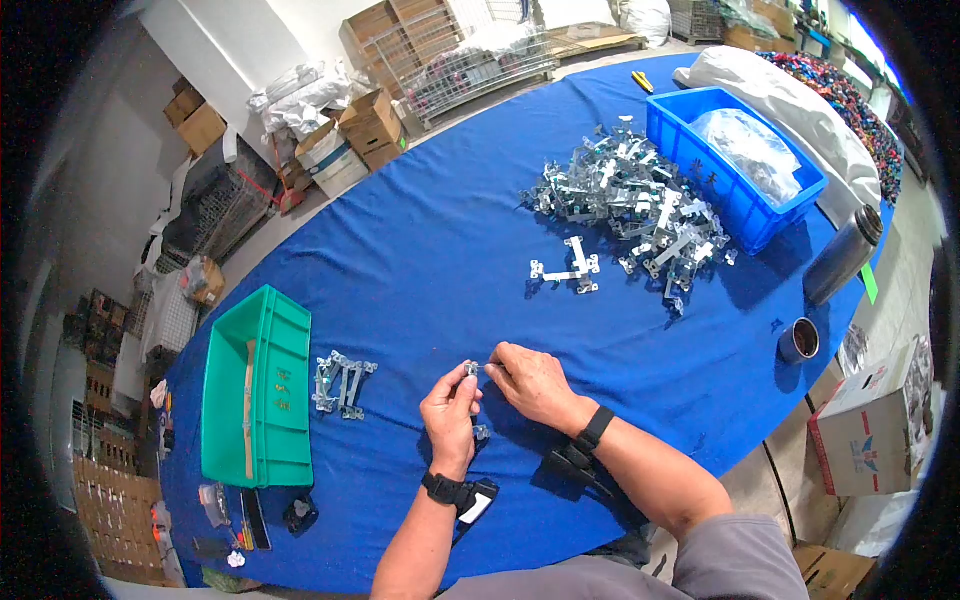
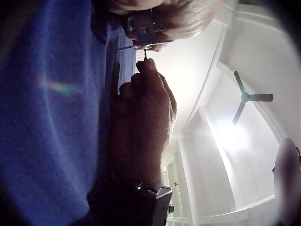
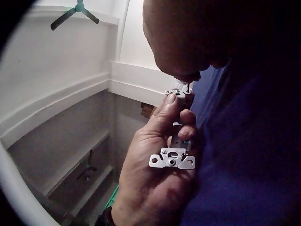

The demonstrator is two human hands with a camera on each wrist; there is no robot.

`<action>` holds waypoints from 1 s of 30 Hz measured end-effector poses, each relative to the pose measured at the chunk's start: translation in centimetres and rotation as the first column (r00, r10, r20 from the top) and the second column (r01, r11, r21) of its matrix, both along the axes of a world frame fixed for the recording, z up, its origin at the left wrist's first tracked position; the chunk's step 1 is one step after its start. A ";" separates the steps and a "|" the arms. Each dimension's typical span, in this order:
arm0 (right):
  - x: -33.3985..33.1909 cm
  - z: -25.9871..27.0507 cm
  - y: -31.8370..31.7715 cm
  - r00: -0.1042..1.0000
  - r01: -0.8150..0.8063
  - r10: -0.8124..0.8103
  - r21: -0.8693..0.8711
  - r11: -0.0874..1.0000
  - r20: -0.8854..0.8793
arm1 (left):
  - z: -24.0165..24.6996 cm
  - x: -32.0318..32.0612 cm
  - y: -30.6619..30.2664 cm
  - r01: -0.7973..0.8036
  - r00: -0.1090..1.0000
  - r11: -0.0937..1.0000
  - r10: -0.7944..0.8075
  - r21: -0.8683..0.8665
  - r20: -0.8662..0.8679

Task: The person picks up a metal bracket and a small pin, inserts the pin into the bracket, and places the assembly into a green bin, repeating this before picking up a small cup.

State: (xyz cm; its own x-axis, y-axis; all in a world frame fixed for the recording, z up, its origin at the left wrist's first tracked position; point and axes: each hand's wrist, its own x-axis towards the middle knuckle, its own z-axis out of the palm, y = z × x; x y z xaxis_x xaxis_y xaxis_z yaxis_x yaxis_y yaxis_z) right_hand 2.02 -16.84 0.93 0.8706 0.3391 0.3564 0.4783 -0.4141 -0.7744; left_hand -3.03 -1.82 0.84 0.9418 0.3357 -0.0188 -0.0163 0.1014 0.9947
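Note:
A silvery metal bracket (image 3: 172,160) lies lengthwise along the palm of my left hand (image 1: 452,425), with the thumb and fingers curled round it. Its wide end, with several holes, shows near the palm in the right wrist view; the far end (image 1: 473,369) pokes out past the thumb. My right hand (image 1: 540,388) is close against that far end, fingers bent together. Between its fingertips is a thin dark pin-like piece (image 2: 145,53), which meets the bracket's end by a hole. The rest of the piece is hidden in the fingers.
A green bin (image 1: 285,400) and a small group of brackets (image 1: 344,385) are at the left. Farther off are a large bracket pile (image 1: 640,200), a few separate brackets (image 1: 570,272) and a blue bin (image 1: 740,205). A flask (image 1: 843,255) and cup (image 1: 800,341) stand at the right.

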 end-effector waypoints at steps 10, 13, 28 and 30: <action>0.2 -0.4 0.0 1.000 -0.007 0.006 -0.113 0.994 -0.006 | 0.2 0.0 -0.1 -0.007 1.000 1.000 0.007 -0.005 -0.010; -0.3 0.5 0.1 0.999 0.045 -0.045 0.066 0.997 0.001 | -0.2 0.0 0.1 0.005 1.000 1.000 -0.005 -0.004 0.007; -0.2 0.1 0.1 0.999 0.025 -0.026 0.027 0.999 0.032 | -0.1 -0.1 0.1 0.010 1.000 1.000 -0.009 0.013 -0.012; 0.0 0.0 0.1 1.000 0.014 -0.014 0.012 1.000 0.019 | -0.1 0.0 0.0 0.002 1.000 1.000 -0.002 0.010 0.002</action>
